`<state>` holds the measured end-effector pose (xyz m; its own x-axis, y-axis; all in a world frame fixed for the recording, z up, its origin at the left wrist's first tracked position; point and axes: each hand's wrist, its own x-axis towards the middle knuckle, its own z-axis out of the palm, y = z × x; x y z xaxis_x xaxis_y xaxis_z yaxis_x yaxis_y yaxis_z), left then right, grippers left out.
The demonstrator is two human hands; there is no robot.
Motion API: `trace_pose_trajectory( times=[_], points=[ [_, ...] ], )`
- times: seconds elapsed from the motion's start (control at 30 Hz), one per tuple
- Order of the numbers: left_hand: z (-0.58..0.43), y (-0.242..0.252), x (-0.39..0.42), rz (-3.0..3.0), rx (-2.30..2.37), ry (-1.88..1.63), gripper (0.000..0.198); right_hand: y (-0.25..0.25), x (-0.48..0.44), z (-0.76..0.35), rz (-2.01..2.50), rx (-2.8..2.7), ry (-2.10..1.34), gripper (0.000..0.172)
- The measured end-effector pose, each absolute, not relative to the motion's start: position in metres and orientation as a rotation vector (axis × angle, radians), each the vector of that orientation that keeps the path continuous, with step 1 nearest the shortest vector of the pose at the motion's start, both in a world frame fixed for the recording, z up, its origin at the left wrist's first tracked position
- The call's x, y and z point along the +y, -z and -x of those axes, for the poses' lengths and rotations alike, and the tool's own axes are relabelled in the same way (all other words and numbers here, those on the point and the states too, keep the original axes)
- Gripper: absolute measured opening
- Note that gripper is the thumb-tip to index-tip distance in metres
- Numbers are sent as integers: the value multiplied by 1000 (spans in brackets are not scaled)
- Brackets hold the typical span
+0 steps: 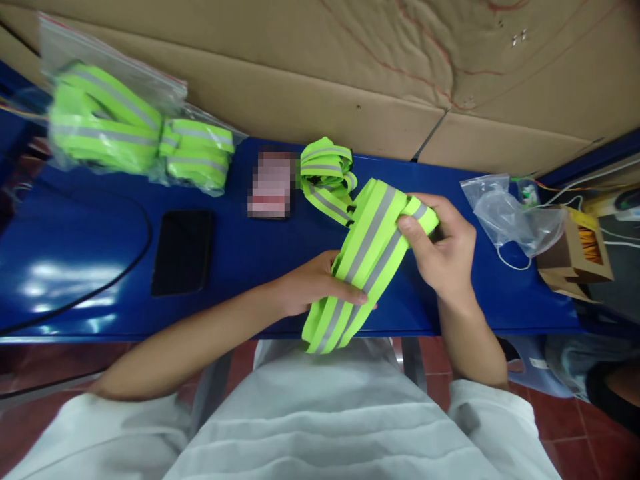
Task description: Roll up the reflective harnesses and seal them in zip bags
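A folded lime-yellow reflective strap [367, 250] with grey stripes is held between my two hands, tilted over the table's front edge. Wrapped round its lower middle is my left hand [333, 287], thumb across the front. My right hand [437, 243] pinches the upper right end, thumb on top and fingers behind. Just beyond the bundle lies a looser coil of the same strap [327, 170] on the blue table [240, 267], with dark clips showing near the held bundle. Whether the two are joined cannot be made out.
Clear bags of reflective straps [110, 127] lie at the back left. A black phone [183, 252] and a blurred-out flat device [273, 185] rest left of my hands. To the right are a plastic bag [505, 213] and a cardboard box [575, 250]. A black cable [115, 283] crosses the left side.
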<state>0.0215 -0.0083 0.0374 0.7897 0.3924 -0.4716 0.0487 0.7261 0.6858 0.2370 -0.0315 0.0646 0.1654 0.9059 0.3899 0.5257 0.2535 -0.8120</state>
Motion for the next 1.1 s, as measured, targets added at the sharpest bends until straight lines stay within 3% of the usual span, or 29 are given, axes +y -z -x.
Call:
trace_pose_trajectory(
  times=[0.23, 0.37, 0.53, 0.6, 0.7, 0.77, 0.93, 1.1],
  points=[
    [-28, -40, -17, -598, 524, -201, 37, -67, -27, -247, 1403, -1423, -687, 34],
    [-21, -42, -10, -954, 533, -130, 27, -67, -24, -246, 1354, -1220, -1212, 39],
    [-11, -51, -4, -1425, 528, -301, 26, -56, -22, -230, 1250, -1076, -1821, 46],
    [-10, -52, -1, -1462, 508, -313, 23, -52, -22, -226, 1283, -1222, -1681, 42],
    [-11, -45, 2, -1457, 580, -359, 27, -53, -25, -228, 1352, -1551, -1100, 37],
    [-13, -38, 4, -1419, 631, -392, 33, -55, -28, -231, 1297, -1774, -881, 43],
    [-14, -31, 7, -1366, 582, -306, 32, -53, -34, -228, 1211, -2129, -886, 88],
    [-12, -36, 8, -1244, 613, -189, 34, -42, -31, -217, 1295, -1976, -957, 67]
  ],
)
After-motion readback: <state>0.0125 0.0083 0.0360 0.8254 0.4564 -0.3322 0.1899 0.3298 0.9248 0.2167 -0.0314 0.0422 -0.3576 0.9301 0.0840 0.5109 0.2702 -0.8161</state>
